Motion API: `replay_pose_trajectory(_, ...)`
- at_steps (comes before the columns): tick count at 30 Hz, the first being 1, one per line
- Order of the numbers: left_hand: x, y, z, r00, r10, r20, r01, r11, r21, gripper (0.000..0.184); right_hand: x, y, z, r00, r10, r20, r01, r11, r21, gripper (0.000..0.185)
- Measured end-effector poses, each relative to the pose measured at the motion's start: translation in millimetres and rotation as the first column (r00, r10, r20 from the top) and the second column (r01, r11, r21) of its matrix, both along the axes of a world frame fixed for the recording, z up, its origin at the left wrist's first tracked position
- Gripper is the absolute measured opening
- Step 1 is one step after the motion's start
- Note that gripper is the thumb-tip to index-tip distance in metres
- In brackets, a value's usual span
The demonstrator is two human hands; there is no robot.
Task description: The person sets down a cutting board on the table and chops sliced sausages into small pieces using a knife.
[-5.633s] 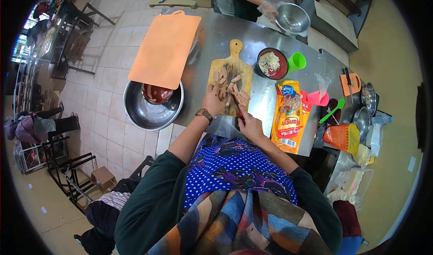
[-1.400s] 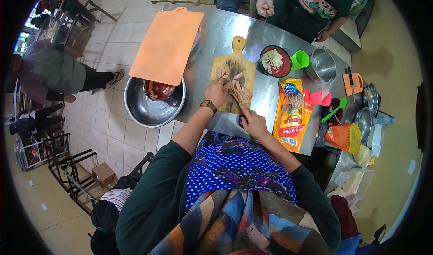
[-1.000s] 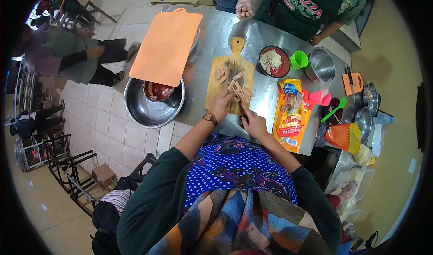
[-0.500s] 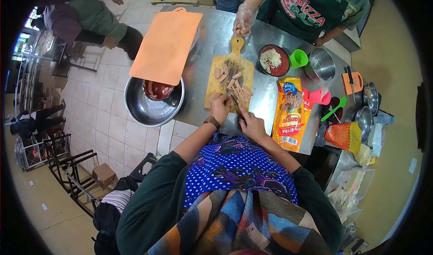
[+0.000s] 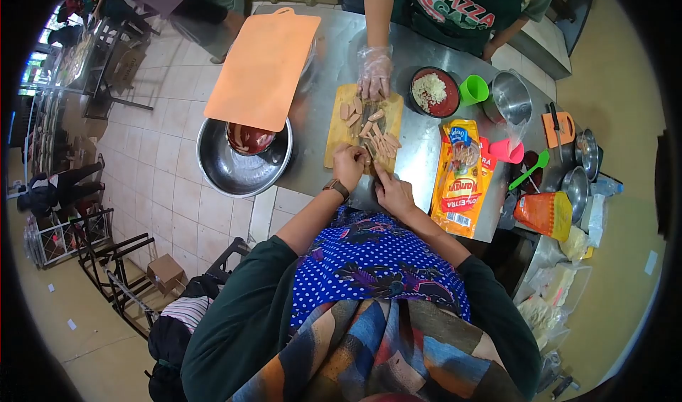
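A wooden cutting board (image 5: pixel 332 128) lies in front of me with cut sausage pieces (image 5: pixel 384 143) spread over its middle. At its near edge my left hand (image 5: pixel 348 169) is closed, fingertips pressing a piece of sausage against the wood; most of that piece is hidden. My right hand (image 5: pixel 396 196) is closed round a knife (image 5: pixel 374 163), index finger stretched along it. Only a little of the blade shows, close beside my left fingertips. A co-worker's gloved hand (image 5: pixel 374 73) reaches over the board's far end, just above the sausage pieces.
Right of the board are a bowl of red sauce with chopped white bits (image 5: pixel 431 93), a green cup (image 5: pixel 472 90), a metal pot (image 5: pixel 509 96) and a yellow sausage packet (image 5: pixel 458 181). On the left, an orange cutting mat (image 5: pixel 263 68) partly covers a steel basin (image 5: pixel 213 160).
The co-worker's gloved hand has come down over the far end of the board, covering its handle. The knife blade shows less beside my left fingers. A person at upper left has moved right.
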State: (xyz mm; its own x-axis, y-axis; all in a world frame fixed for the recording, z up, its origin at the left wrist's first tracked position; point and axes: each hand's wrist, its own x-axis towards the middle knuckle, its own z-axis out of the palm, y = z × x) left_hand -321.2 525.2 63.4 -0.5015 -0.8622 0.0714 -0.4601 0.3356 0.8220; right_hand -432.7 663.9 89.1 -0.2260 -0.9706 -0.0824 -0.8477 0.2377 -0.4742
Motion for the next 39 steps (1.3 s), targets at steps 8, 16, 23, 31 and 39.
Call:
replay_pose_trajectory(8,-2.2,0.1,-4.7,0.998,0.050,-0.049,-0.048,0.997,0.059,0.007,4.9,4.6,16.1,0.996,-0.036,0.079,0.039,0.998,-0.038,0.066)
replay_pose_trajectory(16,-0.1,-4.3,-2.1,1.000,-0.009,-0.002,0.009,0.998,0.070,0.010,2.3,-7.4,6.5,0.999,-0.012,0.043,0.011,1.000,0.011,0.066)
replay_pose_trajectory(23,-1.1,-1.6,-4.7,1.000,0.027,-0.012,-0.025,0.994,0.110,0.009,1.1,11.8,-1.5,0.998,0.014,0.059,-0.016,0.999,0.031,0.070)
replay_pose_trajectory(31,0.4,-4.1,-21.9,0.998,0.008,-0.062,0.006,0.978,0.211,0.007,0.2,26.6,3.8,0.991,-0.028,0.131,0.040,0.995,-0.093,0.067)
replay_pose_trajectory(39,1.3,-3.8,-14.6,0.999,0.000,-0.055,0.009,0.986,0.168,0.008,6.6,10.0,10.5,0.997,0.000,0.080,0.001,1.000,-0.006,0.067)
